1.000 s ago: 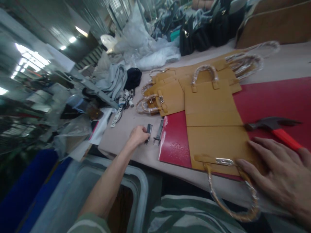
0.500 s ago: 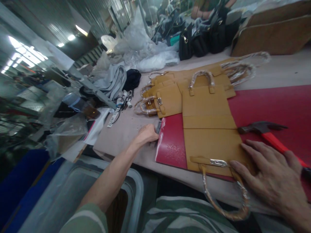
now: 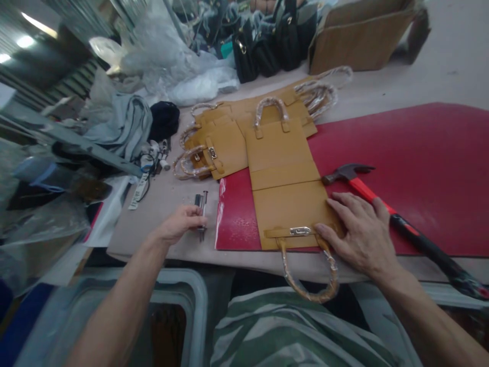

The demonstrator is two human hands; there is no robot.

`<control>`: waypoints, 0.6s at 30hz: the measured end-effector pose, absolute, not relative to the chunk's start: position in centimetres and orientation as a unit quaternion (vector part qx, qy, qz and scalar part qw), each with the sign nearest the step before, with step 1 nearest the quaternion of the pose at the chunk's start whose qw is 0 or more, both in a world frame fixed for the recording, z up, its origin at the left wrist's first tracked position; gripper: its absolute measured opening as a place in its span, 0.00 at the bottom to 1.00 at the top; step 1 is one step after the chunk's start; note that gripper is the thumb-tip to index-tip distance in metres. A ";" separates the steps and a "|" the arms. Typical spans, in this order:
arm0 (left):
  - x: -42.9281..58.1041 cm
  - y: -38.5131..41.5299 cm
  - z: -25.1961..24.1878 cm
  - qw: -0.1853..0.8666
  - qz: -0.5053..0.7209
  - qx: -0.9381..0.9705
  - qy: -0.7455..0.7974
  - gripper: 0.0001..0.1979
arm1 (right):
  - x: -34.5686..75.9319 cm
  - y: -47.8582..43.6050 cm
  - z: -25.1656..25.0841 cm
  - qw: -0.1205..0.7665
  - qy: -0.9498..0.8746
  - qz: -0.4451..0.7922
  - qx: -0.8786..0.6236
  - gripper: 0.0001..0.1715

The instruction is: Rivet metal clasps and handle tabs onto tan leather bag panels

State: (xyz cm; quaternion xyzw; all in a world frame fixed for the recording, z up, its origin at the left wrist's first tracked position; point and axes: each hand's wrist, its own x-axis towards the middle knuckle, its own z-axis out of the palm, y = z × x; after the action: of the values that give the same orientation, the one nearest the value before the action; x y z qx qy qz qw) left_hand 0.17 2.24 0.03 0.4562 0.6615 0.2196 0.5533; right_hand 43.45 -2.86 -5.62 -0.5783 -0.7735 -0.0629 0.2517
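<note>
A tan leather bag panel (image 3: 286,163) lies unfolded on the red mat (image 3: 397,148), with a wrapped handle at each end and a silver clasp (image 3: 300,231) near the front edge. My right hand (image 3: 359,234) rests on the panel's right side, fingers spread. At the mat's left, my left hand (image 3: 182,223) has its fingers closed around small metal tools (image 3: 201,214) standing out above and below them. A hammer (image 3: 362,188) with a red and black handle lies on the mat, beyond and right of my right hand.
More tan bag pieces (image 3: 229,148) are stacked behind the panel. Black bags (image 3: 267,46), plastic wrap (image 3: 183,71) and a cardboard box (image 3: 362,41) stand at the back. Grey cloth (image 3: 126,122) lies at left. Below the table edge is a grey bin (image 3: 198,295).
The whole view has shifted, so things sit further left. My left hand is a bit away from the mat's edge with the metal tools now visible. My right hand stays on the panel.
</note>
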 end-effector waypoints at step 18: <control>10.6 -2.8 -3.9 0.376 0.491 0.587 0.523 0.10 | 43.4 -2.9 -5.4 0.248 -0.772 -0.057 -0.583 0.34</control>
State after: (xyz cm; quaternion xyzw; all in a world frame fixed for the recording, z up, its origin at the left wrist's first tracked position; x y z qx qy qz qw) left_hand 10.62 -2.76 -3.92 0.5868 0.5228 0.4912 0.3757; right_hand 43.38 -2.86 -5.45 -0.5827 -0.7717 -0.0575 0.2480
